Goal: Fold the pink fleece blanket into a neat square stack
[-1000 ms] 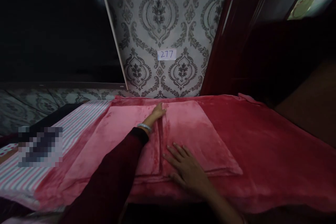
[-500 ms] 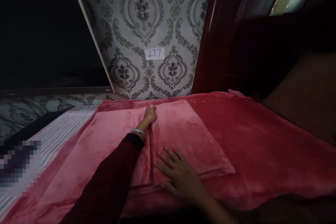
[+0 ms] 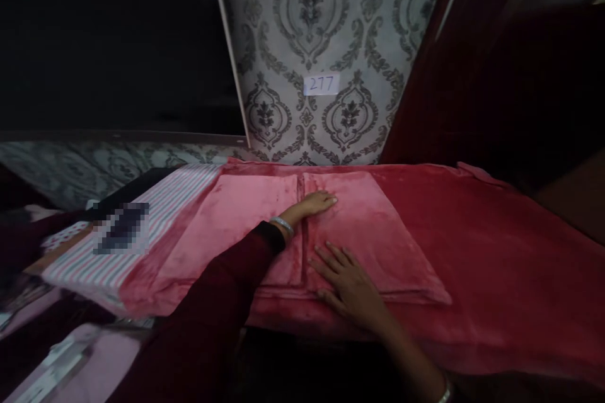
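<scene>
A plush pink-red blanket (image 3: 406, 252) lies folded, with two lighter pink panels meeting along a seam in the middle. My left hand (image 3: 319, 203), with a silver bangle at the wrist, rests on the upper part of the right panel, its fingers stretched out to the right. Lower on the same panel, my right hand (image 3: 347, 283) lies flat with its fingers spread. Neither hand grips the cloth. The deeper red part of the blanket spreads out to the right, flat and unfolded.
A striped cloth (image 3: 142, 227) lies left of the blanket, with a pixelated dark object on it. A dark screen (image 3: 113, 44) stands behind at the left. Patterned wallpaper (image 3: 312, 25) carries a paper label (image 3: 321, 84) reading 277. Dark red wood (image 3: 435, 75) rises at the right.
My left hand has let go of the panel's inner edge and moved right onto the right panel, its fingers now extended. My right hand stays flat. The view has shifted left.
</scene>
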The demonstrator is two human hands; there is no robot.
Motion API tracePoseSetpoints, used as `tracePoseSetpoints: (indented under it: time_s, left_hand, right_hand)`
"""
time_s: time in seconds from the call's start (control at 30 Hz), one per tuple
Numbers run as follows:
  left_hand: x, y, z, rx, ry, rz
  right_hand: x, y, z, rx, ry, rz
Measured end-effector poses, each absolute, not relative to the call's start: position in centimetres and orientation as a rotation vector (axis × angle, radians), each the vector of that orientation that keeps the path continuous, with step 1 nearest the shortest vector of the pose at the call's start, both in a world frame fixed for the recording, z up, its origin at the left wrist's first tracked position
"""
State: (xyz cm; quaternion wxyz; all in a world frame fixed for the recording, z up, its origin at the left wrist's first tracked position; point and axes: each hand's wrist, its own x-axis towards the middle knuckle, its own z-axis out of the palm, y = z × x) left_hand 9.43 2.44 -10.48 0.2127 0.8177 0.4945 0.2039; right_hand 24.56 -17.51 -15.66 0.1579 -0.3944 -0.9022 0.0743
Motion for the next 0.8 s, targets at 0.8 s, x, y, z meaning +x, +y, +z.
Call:
tracePoseSetpoints:
  time_s: [0.8]
  left_hand:
    - [-19.1, -22.5, -13.8, 2.192, 2.120, 0.855]
  right_hand:
    - [18.6, -7.6, -13.5, -1.078, -2.166, 0.779]
